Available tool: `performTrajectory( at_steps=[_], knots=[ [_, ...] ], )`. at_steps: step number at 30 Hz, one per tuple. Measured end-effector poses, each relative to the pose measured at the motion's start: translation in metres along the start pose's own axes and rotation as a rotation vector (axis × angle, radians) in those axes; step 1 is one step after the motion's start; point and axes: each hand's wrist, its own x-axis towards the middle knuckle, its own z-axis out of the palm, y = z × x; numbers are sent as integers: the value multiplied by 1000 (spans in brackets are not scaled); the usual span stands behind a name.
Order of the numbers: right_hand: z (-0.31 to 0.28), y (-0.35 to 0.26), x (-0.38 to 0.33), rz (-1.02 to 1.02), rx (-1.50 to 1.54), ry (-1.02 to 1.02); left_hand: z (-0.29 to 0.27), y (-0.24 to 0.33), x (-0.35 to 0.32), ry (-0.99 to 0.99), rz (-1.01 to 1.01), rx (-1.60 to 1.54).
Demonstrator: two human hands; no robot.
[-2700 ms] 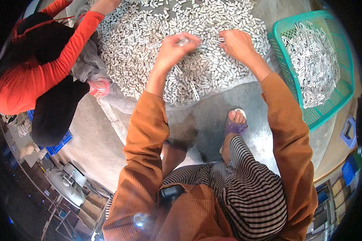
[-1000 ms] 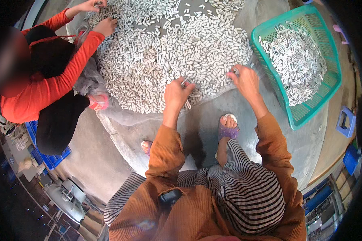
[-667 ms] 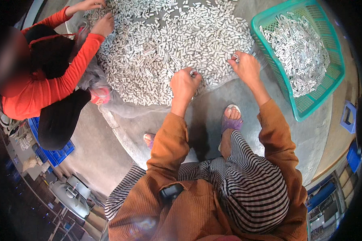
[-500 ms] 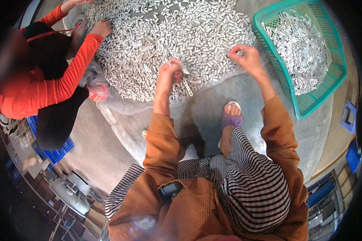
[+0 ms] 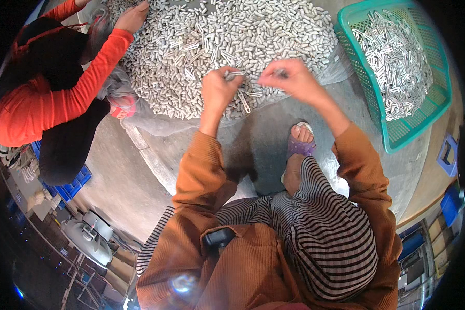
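Observation:
A wide heap of small silvery-white, capsule-shaped pieces (image 5: 268,31) lies spread in front of me on a clear sheet. Over its near edge, my left hand (image 5: 219,92) is closed, pinching a small silvery piece (image 5: 233,75) between thumb and fingertips. Just to the right my right hand (image 5: 294,82) faces it, thumb and fingers drawn together and slightly blurred; what they hold, if anything, I cannot make out. A long slotted strip (image 5: 244,102) rests on the heap below my hands, and more slotted pieces (image 5: 191,46) lie farther up in it.
A green plastic basket (image 5: 387,139) holding many slotted metal strips (image 5: 395,67) stands at the right. A co-worker in a red sleeve (image 5: 82,98) crouches at the left, a hand (image 5: 133,18) at the heap. A purple stool-like object (image 5: 447,155) sits far right.
My right hand has moved left and now comes close to my left hand. My left hand has turned so the pinched piece shows. The co-worker's near hand has shifted farther away.

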Motion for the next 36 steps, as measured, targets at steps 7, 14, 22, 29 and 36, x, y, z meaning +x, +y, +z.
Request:
performTrajectory(
  at_steps=[7, 14, 22, 29, 36],
  knots=[
    [53, 29, -15, -59, -946, -120, -32, -18, 14, -227, 112, -220],
    [35, 21, -13, 51, -554, -128, -15, 2, 10, -56, 132, 152],
    [-14, 0, -21, 387, 811, -176, -18, -8, 18, -73, 134, 60],
    [4, -12, -19, 405, 803, -301, -7, -1, 4, -6, 224, 254],
    [43, 15, -16, 214, -333, -170, -28, -9, 19, -69, 52, -84]
  ],
)
